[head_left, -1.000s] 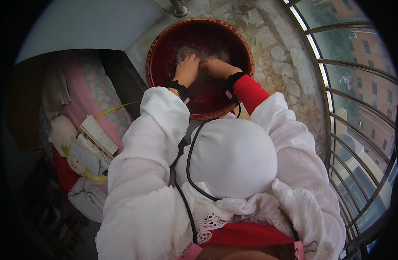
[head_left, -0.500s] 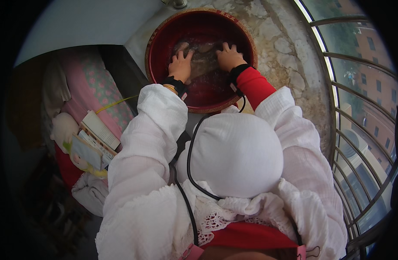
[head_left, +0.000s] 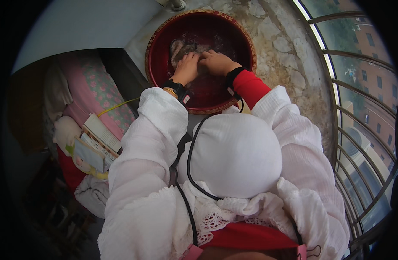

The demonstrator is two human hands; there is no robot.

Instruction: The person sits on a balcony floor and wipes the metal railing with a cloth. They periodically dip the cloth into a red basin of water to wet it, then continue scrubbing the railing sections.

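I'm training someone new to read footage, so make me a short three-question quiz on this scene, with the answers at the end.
1. True or false: the left hand and the right hand are both within the rim of the round red basin.
2. On which arm does the red sleeve show?
A) Left only
B) Right only
C) Both
3. Short answer: what shows in the basin just beyond the left hand?

Key:
1. True.
2. B.
3. A pale brownish, soaked item, cloth-like; its exact kind is hard to tell.
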